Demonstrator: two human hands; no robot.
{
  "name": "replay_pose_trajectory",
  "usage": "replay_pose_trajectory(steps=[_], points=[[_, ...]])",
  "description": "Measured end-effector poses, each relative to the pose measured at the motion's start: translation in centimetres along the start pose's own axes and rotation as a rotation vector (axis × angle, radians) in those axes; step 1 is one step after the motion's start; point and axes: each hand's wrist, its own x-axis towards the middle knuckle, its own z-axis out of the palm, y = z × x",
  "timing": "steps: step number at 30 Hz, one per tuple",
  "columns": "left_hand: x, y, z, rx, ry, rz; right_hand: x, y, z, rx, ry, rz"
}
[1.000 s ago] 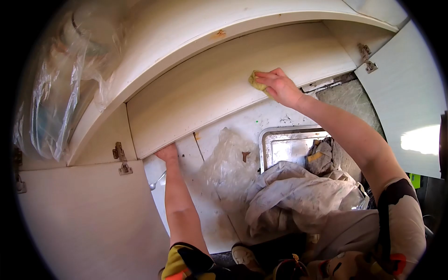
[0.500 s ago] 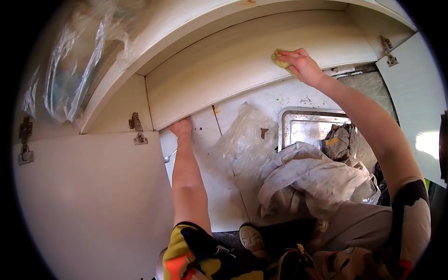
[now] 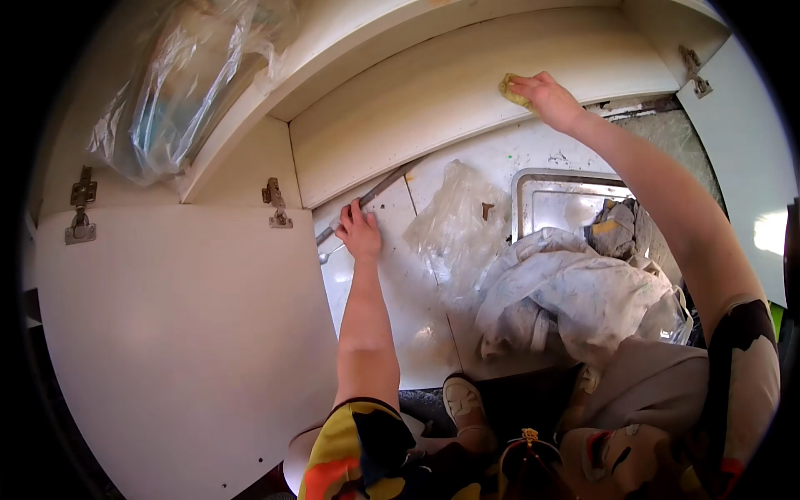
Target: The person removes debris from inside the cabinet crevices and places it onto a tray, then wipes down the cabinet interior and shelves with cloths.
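My right hand (image 3: 550,100) presses a yellow-green cloth (image 3: 515,93) against the white inner panel of the cabinet (image 3: 450,92), near its front edge. Lower left, my left hand (image 3: 361,235) has its fingers curled over a long, narrow dark strip (image 3: 392,178) that lies slantwise along the cabinet's bottom edge. The strip's exact kind is not clear. Below that hand, a shiny metal spoon-like piece (image 3: 327,257) shows partly beside the door. A crumpled clear plastic bag (image 3: 458,229) lies on the white tiles to the right.
Open cabinet doors stand at left (image 3: 183,333) and right (image 3: 742,158). A metal tray (image 3: 567,200), a grey crumpled cloth (image 3: 615,229) and a stained white cloth (image 3: 575,287) lie at right. Plastic-wrapped items (image 3: 187,92) sit upper left.
My left hand has come out from beneath the cabinet edge, and the dark strip now shows under its fingers. My right hand and cloth have shifted slightly along the panel. The view has moved a little.
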Motion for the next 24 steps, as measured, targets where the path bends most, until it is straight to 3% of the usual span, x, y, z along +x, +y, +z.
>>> replay_pose_trajectory(steps=[13,16,18,19,21,22,24], points=[[-6.8,-1.3,-4.4,0.118,-0.137,-0.210,-2.7,-0.8,-4.1,-0.088,-0.225,0.146],[-6.9,-3.0,-5.8,0.193,-0.213,-0.252,-3.2,-0.3,-5.0,-0.093,-0.279,0.180],[-6.0,-4.2,-6.6,0.395,-0.424,-0.270,-3.3,0.2,-4.9,-0.055,-0.263,0.178],[-5.6,-4.3,-6.4,0.394,-0.426,-0.262,-3.4,0.4,-4.7,-0.057,-0.262,0.185],[-4.9,-4.2,-5.6,0.144,-0.011,-0.256,-3.2,0.6,-4.4,-0.059,-0.258,0.170],[-4.4,-2.3,-5.6,0.096,0.117,-0.149,-3.0,0.3,-4.6,-0.062,-0.262,0.171],[-2.7,0.9,-4.9,-0.059,0.160,0.035,-2.7,0.1,-5.0,-0.048,-0.296,0.211]])
